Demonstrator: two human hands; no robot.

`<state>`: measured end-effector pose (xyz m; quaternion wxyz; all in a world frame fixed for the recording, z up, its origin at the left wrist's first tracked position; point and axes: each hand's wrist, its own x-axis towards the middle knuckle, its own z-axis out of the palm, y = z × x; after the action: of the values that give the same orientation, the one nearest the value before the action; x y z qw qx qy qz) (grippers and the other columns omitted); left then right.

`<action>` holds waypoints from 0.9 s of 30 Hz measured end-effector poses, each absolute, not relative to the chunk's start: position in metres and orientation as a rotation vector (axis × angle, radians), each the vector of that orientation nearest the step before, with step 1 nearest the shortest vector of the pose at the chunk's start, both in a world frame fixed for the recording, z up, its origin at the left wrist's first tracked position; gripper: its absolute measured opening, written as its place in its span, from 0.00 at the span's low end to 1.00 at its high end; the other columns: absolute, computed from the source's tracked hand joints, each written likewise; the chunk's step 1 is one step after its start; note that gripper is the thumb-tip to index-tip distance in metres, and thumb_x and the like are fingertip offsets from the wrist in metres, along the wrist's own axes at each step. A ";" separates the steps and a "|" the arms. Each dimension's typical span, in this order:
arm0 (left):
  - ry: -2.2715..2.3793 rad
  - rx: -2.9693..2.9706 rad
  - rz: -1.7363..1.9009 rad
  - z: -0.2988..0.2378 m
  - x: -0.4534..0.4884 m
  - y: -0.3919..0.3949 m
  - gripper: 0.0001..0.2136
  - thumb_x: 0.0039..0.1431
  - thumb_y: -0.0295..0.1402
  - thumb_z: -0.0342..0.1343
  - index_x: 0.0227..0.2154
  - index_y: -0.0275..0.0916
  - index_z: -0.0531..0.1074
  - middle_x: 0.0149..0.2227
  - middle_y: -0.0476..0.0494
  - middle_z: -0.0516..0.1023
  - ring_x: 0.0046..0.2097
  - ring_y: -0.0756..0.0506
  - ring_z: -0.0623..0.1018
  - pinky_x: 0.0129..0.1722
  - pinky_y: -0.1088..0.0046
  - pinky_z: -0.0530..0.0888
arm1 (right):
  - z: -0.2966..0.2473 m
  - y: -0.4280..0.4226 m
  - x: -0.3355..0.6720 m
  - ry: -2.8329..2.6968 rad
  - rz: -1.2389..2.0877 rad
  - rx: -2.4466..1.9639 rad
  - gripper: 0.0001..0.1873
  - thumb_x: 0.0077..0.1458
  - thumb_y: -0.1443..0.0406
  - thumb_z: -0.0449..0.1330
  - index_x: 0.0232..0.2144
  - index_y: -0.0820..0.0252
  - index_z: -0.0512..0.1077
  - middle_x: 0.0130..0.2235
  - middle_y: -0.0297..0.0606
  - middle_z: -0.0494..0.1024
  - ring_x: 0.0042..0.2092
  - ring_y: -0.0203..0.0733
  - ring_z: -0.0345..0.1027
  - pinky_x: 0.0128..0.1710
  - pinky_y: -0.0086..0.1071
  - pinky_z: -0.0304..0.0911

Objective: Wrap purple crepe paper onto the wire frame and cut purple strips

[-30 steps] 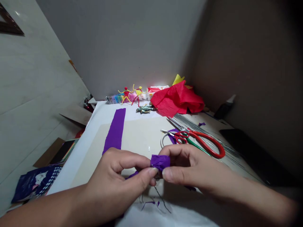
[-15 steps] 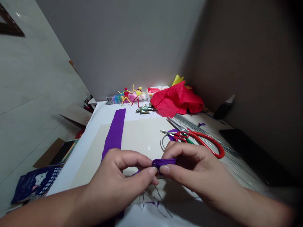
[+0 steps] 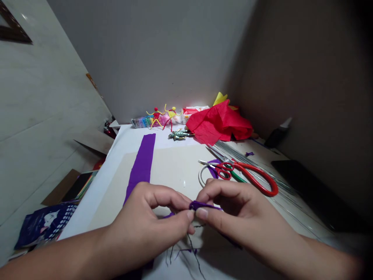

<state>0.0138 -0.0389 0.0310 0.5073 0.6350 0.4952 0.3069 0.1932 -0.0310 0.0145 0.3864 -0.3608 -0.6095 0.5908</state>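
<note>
Both my hands meet low in the middle of the view. My left hand (image 3: 142,221) and my right hand (image 3: 233,216) pinch a narrow twist of purple crepe paper (image 3: 204,205) between thumbs and fingers. Thin dark wire stems (image 3: 190,252) hang below the pinch, their upper ends hidden by my fingers. A long purple crepe strip (image 3: 142,167) lies flat on the cream board (image 3: 171,171), just beyond my left hand. Red-handled scissors (image 3: 247,175) lie beyond my right hand, not touching it.
A bundle of long metal wires (image 3: 247,157) lies beside the scissors. Red crepe paper (image 3: 220,122), pipe-cleaner figures (image 3: 171,114) and a foil piece (image 3: 180,134) stand at the back. A black slab (image 3: 300,186) lies right; walls close the back and right.
The purple paper between my fingers has gone from a wide bunch to a thin twist. My hands have drawn closer together, and the wires below have shifted slightly.
</note>
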 end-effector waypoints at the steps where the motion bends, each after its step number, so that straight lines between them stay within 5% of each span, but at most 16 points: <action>1: 1.186 1.527 0.725 0.031 0.013 -0.038 0.07 0.49 0.29 0.57 0.19 0.37 0.75 0.24 0.46 0.80 0.30 0.46 0.78 0.30 0.74 0.75 | 0.014 -0.031 0.193 -1.578 1.435 -0.910 0.01 0.48 0.69 0.62 0.26 0.61 0.73 0.27 0.32 0.73 0.30 0.32 0.67 0.29 0.24 0.62; 11: 1.074 1.205 0.662 0.027 0.008 -0.031 0.05 0.48 0.30 0.61 0.20 0.36 0.75 0.21 0.49 0.78 0.25 0.52 0.75 0.28 0.79 0.70 | 0.007 -0.036 0.191 -1.689 0.919 -0.751 0.09 0.46 0.75 0.61 0.28 0.58 0.76 0.26 0.34 0.73 0.29 0.34 0.68 0.29 0.27 0.64; 27: 0.975 0.939 0.801 0.021 0.006 -0.021 0.02 0.44 0.25 0.59 0.23 0.35 0.75 0.18 0.50 0.75 0.22 0.54 0.72 0.25 0.82 0.66 | -0.011 -0.029 0.206 -2.270 0.084 -0.656 0.19 0.56 0.73 0.53 0.51 0.61 0.67 0.42 0.44 0.75 0.40 0.39 0.69 0.35 0.33 0.63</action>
<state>0.0058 -0.0210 0.0213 0.7064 0.4225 0.4388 0.3603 0.2060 -0.0286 -0.0106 0.3787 -0.2566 -0.8886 0.0328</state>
